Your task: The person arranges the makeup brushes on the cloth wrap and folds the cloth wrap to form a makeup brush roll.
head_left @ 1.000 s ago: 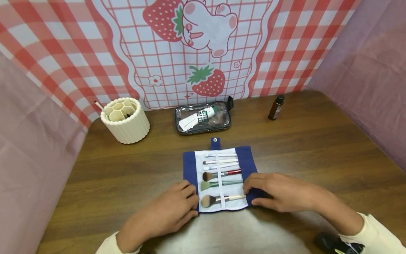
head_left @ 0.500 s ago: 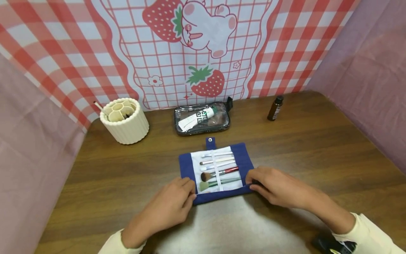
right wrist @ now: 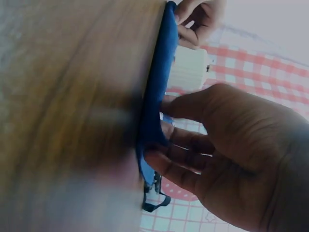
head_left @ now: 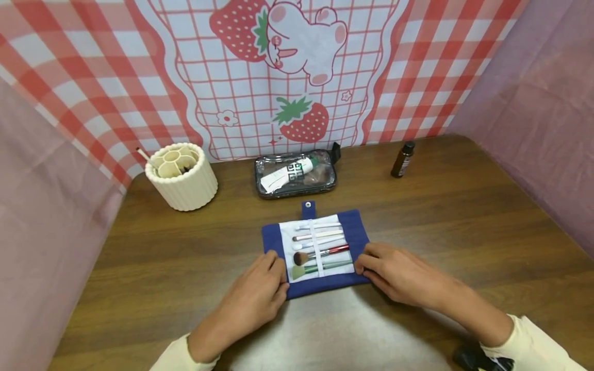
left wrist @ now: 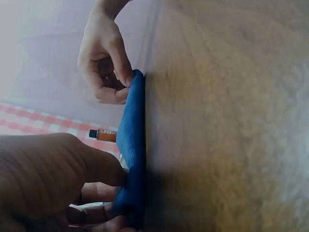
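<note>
A navy fabric brush roll point(head_left: 325, 283) with a white lining lies on the table, its near edge folded over. Several makeup brushes sit under its white elastic band, among them a red-handled brush point(head_left: 341, 249) and a green brush point(head_left: 297, 272). My left hand point(head_left: 258, 288) pinches the near left corner of the fold, my right hand point(head_left: 399, 272) the near right one. Both wrist views show thumb and fingers on the rolled blue cloth point(left wrist: 133, 130). The fold hides the nearest brush. A snap tab point(head_left: 308, 210) points away from me at the far edge.
Behind the roll lies a clear zip pouch point(head_left: 297, 173) with a white tube inside. A cream ribbed holder point(head_left: 183, 185) stands at the back left, a small brown bottle point(head_left: 402, 161) at the back right. A black object point(head_left: 471, 356) lies beside my right sleeve.
The roll's near edge has been folded up and away from me, covering the large front brush. Both hands moved slightly forward with it, and the roll shifted a little left.
</note>
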Motion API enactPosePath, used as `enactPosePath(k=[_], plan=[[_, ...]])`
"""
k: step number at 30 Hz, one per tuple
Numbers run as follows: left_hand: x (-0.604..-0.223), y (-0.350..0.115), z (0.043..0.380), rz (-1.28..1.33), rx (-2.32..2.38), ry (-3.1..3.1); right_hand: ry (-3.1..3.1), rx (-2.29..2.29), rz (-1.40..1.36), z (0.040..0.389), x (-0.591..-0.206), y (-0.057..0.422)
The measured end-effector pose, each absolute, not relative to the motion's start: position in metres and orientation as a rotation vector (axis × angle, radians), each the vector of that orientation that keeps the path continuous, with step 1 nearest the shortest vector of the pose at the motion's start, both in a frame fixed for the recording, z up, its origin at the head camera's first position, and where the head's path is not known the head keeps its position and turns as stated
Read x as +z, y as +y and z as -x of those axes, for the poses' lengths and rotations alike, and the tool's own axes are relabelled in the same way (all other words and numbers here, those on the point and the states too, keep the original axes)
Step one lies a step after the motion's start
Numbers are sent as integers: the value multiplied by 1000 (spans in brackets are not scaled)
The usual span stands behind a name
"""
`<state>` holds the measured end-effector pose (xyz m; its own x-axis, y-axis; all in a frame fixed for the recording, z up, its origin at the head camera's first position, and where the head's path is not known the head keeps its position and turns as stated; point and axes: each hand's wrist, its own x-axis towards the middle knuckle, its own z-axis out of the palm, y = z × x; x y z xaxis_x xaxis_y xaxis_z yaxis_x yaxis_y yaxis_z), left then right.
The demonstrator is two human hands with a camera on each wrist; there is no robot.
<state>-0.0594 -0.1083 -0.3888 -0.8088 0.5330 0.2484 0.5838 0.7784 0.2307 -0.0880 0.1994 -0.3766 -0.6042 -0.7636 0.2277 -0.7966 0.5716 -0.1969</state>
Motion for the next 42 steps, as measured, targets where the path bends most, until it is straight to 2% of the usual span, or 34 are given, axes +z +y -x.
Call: enactPosePath(k=[8, 17, 30, 35, 42], plan=[[-384, -107, 58, 1042, -320, -2739, -2648, 179, -1404, 87, -372, 196], [-379, -106, 55, 1103, -216, -2827, -2634, 204, -1332, 85, -375, 192], [-392, -115, 81, 893, -860, -2758, -2759, 350, -938, 89, -382, 183], [-391, -116, 84, 878, -716, -2701, -2744, 259, -900, 90, -379, 180], [-388, -117, 80, 965, -439, -2740, -2685, 100, -1013, 90, -377, 181]])
